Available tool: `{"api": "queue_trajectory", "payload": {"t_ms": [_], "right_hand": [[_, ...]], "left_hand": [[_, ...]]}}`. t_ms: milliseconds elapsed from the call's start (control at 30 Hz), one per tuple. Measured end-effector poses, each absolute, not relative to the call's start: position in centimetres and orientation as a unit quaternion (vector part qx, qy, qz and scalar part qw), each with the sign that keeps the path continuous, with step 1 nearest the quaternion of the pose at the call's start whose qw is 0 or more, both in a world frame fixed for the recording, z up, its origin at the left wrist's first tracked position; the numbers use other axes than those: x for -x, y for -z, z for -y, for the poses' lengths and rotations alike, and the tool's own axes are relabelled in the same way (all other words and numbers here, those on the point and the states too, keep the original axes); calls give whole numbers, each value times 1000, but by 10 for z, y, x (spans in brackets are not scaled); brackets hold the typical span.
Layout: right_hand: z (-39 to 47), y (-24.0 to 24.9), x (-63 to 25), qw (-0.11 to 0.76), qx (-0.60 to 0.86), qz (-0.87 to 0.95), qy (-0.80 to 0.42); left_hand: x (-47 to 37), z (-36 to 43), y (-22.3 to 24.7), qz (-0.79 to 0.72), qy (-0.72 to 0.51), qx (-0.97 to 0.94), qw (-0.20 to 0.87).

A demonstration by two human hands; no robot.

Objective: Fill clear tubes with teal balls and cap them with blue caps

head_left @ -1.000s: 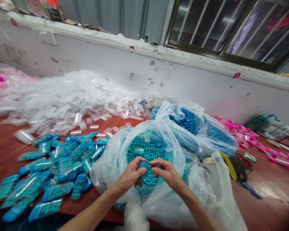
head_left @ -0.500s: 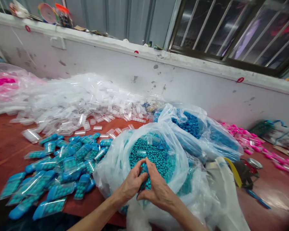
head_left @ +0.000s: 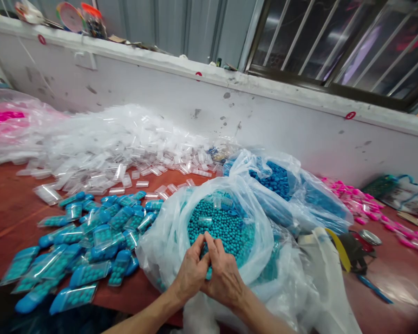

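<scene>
My left hand (head_left: 192,265) and my right hand (head_left: 225,273) meet over the front of an open plastic bag (head_left: 167,222). The fingers of both are closed around a small blue piece, mostly hidden; bits of blue and teal show between them. In the bag lie many round teal beads (head_left: 226,227), with a clear plastic sleeve (head_left: 205,221) on top of them. To the left is a pile of clear containers filled with teal beads and capped in blue, such as this bead-filled container (head_left: 117,268) near the bag.
Empty clear sleeves (head_left: 118,139) are heaped along the wall. Behind the bead bag is a bag of blue pieces (head_left: 273,178). Pink pieces (head_left: 355,197) lie at right, and a blue pen-like tool (head_left: 374,288) rests on the red table (head_left: 400,269).
My fingertips have shifted slightly left and the right hand has turned, its fingers folding closer over the held piece. The blue piece is now more hidden. The surroundings look the same.
</scene>
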State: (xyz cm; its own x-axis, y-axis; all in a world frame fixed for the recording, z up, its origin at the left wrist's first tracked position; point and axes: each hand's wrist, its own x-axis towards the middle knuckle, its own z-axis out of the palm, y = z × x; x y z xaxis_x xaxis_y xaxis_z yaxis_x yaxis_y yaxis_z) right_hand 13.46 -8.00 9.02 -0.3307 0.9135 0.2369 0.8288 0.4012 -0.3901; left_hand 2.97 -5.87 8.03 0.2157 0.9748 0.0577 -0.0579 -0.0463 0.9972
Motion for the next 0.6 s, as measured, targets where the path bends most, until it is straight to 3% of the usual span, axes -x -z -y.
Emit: {"api": "queue_trajectory", "payload": {"t_ms": [233,333,467,533,600], "right_hand": [[56,-102,-157,241,501,777,-296],[21,-98,-173,221,583,741,-248],[-24,-81,-173,131,678,697,-195],[-37,-70,-165,96,703,682,-175],[-44,-60,-156,96,703,683,-175]], "left_hand": [[31,47,-98,-481,-410,-586,507],[84,25,-112,-590,-443,-608,293],[122,11,-118,-670,-443,-594,-47],[115,17,-114,-633,-459,-620,-70],[93,27,-107,-576,-462,-675,10]]}}
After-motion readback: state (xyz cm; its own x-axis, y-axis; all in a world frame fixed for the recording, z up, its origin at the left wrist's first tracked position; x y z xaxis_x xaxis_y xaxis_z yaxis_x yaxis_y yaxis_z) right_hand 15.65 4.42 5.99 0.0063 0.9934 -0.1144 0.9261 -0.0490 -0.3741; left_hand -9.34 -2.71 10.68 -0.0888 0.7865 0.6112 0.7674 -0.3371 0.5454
